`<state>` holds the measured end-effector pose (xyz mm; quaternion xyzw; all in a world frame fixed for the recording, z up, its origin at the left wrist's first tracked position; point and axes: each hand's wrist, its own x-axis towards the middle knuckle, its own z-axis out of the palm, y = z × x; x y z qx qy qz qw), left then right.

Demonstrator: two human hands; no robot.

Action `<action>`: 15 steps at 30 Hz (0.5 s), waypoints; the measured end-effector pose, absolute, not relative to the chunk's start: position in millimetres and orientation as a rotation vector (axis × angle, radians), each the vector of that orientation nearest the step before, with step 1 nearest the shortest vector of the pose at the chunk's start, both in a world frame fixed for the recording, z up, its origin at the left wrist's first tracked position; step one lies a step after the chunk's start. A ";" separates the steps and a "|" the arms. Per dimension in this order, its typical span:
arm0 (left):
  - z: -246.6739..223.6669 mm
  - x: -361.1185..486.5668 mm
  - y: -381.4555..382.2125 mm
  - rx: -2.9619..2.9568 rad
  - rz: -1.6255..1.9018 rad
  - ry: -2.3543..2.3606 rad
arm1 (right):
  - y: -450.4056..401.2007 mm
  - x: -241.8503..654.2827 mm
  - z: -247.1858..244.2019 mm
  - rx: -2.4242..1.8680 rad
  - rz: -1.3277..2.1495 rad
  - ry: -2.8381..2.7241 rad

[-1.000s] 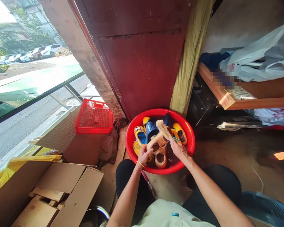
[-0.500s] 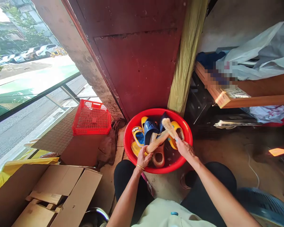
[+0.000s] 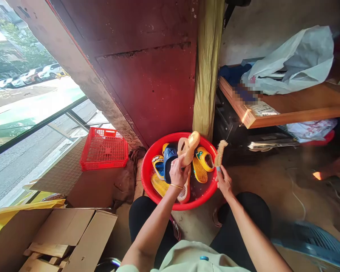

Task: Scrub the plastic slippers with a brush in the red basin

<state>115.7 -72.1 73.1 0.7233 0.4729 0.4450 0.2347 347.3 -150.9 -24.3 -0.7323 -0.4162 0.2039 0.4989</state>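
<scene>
My left hand [image 3: 179, 174] grips a beige slipper [image 3: 193, 142] by one end and holds it tilted up over a red plastic tub [image 3: 146, 162]. In my right hand [image 3: 224, 183] is a scrub brush [image 3: 220, 154], raised bristle end up beside the tub's right rim, apart from the slipper. Dark water and several shoes fill the tub. Among them are a navy slipper [image 3: 169, 156], a yellow clog [image 3: 205, 158], a yellow sole [image 3: 200, 171] and another yellow sole [image 3: 159, 184]. A pinkish shoe [image 3: 183, 193] lies near the front, partly hidden by my left hand.
Behind the tub stands a dark red door [image 3: 147, 87] with a yellowish curtain [image 3: 206, 75]. A red crate [image 3: 104, 149] and an open cardboard box [image 3: 65, 226] are at left. At right are a wooden shelf [image 3: 306, 109] and a blurred blue fan [image 3: 317, 240].
The beige slipper has been lifted and turned upward in my left hand. My right hand has drawn the brush away to the tub's right edge. The view has shifted slightly right.
</scene>
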 end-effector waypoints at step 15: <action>-3.4 108.6 -98.1 1.807 0.672 1.543 | -164.8 329.1 -22.8 -1.864 0.259 -1.386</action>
